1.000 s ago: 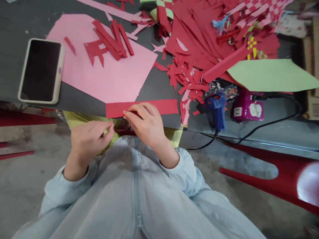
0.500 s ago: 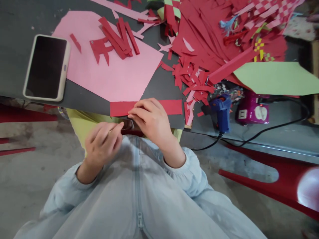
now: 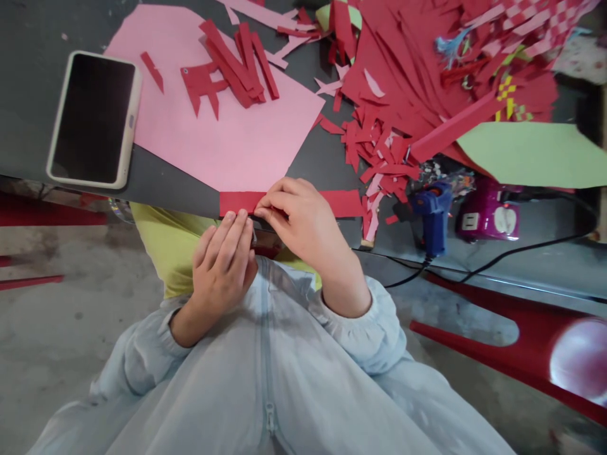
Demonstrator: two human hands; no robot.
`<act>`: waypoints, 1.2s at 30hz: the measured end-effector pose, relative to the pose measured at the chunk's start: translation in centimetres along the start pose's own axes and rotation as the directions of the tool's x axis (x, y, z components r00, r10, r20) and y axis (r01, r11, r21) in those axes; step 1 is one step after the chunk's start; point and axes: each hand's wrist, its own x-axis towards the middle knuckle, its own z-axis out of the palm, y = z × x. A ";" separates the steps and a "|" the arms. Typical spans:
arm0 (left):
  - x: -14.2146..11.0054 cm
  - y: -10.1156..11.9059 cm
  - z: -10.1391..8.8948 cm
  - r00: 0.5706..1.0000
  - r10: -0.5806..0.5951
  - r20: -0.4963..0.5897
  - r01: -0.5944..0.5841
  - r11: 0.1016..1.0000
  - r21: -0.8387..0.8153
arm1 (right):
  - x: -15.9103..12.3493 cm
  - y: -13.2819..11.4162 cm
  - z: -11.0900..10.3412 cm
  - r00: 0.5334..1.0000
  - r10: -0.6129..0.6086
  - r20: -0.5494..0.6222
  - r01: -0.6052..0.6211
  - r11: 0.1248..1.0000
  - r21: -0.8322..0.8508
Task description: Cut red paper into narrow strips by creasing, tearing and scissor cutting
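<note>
A red paper strip (image 3: 339, 203) lies along the near edge of the dark table. My right hand (image 3: 303, 218) rests over its middle, thumb and fingertips pinched together at the strip's near edge. My left hand (image 3: 222, 259) is just left of it, fingers stretched out side by side, with the fingertips at the strip's near edge. Whether the left fingertips press on the paper or only hover there, I cannot tell. Beyond the strip is a large pink paper sheet (image 3: 203, 139), with cut red strips (image 3: 237, 63) and a red toothed piece (image 3: 202, 85) on top.
A phone (image 3: 92, 120) lies at the left. Red paper scraps (image 3: 379, 145) heap up at the right, near a green sheet (image 3: 531, 155). A blue glue gun (image 3: 434, 218) with a cable sits beside a purple box (image 3: 488, 212). A red stool (image 3: 531, 322) stands at lower right.
My left hand has moved up and right to the strip, and its curled fingers have straightened. My right hand keeps its pinch at the strip. The whole view has shifted slightly.
</note>
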 end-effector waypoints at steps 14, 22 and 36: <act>0.5 0.6 0.4 0.993 -0.050 0.104 0.045 0.998 0.049 | 0.6 -0.6 -0.4 0.991 0.127 0.039 -0.121 0.985 -0.125; 0.6 0.6 0.1 0.992 -0.073 0.107 0.074 0.997 -0.003 | 1.1 -1.1 -0.4 0.983 0.180 0.037 -0.169 0.964 -0.208; 1.2 0.9 -0.4 0.987 -0.100 0.123 0.093 0.994 0.065 | 1.4 -1.4 -0.4 0.977 0.202 0.061 -0.180 0.949 -0.258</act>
